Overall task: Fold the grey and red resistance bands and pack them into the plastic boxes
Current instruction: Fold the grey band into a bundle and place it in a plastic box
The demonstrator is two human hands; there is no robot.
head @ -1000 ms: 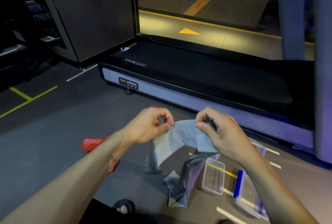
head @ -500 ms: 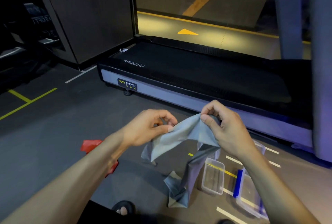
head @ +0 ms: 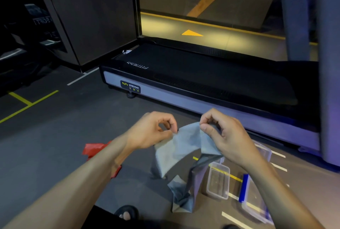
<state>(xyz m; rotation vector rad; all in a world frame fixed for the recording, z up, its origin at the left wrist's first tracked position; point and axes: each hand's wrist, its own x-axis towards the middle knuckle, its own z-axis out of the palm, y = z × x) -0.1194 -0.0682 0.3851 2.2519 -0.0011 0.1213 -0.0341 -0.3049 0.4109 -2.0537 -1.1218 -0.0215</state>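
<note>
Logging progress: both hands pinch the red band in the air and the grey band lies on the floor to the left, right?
Colours are swapped. In the head view both hands, left hand and right hand, pinch the grey band; the red band lies on the floor to the left.

treadmill [head: 211, 81] on floor | sandalled foot [head: 127, 213] near bottom edge | yellow arrow [head: 191, 33]

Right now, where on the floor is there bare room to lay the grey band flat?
Open floor lies left of the red band, out toward the yellow floor lines, and between the hands and the treadmill. The right side is crowded: the clear boxes and the blue-edged lid sit beside the hanging grey band.
</note>
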